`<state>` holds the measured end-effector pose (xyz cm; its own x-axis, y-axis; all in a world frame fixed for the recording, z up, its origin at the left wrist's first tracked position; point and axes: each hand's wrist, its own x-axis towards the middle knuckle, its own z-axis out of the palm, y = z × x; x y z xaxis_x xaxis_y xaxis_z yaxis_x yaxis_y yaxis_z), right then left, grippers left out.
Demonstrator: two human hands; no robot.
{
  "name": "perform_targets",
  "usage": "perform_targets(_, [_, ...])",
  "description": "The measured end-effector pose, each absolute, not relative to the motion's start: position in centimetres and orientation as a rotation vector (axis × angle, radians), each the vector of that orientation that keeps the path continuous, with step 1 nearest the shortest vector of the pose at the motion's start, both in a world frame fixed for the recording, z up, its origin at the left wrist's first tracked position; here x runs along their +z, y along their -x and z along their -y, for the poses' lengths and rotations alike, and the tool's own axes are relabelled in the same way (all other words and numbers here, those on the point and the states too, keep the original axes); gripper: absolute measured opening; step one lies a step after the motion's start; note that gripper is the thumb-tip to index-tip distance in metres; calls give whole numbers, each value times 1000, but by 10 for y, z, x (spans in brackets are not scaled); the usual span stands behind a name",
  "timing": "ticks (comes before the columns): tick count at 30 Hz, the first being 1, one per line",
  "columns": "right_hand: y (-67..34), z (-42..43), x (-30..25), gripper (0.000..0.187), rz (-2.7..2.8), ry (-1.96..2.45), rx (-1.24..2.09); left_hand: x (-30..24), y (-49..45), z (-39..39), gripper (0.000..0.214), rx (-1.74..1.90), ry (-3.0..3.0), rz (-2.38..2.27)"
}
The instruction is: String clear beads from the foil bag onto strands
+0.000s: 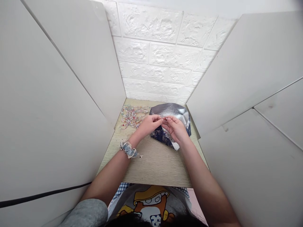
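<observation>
My left hand (149, 124) and my right hand (174, 129) meet above the middle of the wood-grain board (156, 164). Their fingertips pinch a fine strand (163, 119), too thin to make out clearly. Behind and under my right hand lies a silver foil pouch (170, 112) with a dark blue patterned side (159, 135). A tangle of beaded strands (132, 117) in pale mixed colours lies to the left of my left hand, not touching it. A blue fabric scrunchie (129, 149) circles my left wrist.
Tall white panels (59, 94) close in the board on both sides, and a white brick-textured wall (153, 53) stands behind it. A black cable (40, 196) runs across the lower left panel. My printed cartoon top (149, 201) shows below the board's near edge.
</observation>
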<state>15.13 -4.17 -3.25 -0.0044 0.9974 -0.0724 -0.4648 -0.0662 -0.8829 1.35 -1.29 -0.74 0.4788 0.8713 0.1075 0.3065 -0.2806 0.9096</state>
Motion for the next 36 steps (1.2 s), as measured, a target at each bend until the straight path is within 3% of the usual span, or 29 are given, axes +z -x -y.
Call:
perform_targets(28, [-145, 42, -31, 12, 815, 953, 1408, -12, -12, 12, 29, 767, -1930, -1061])
perform_targets(36, [-152, 43, -31, 17, 1112, 1126, 1160, -4, -12, 15, 34, 740, -1751, -959])
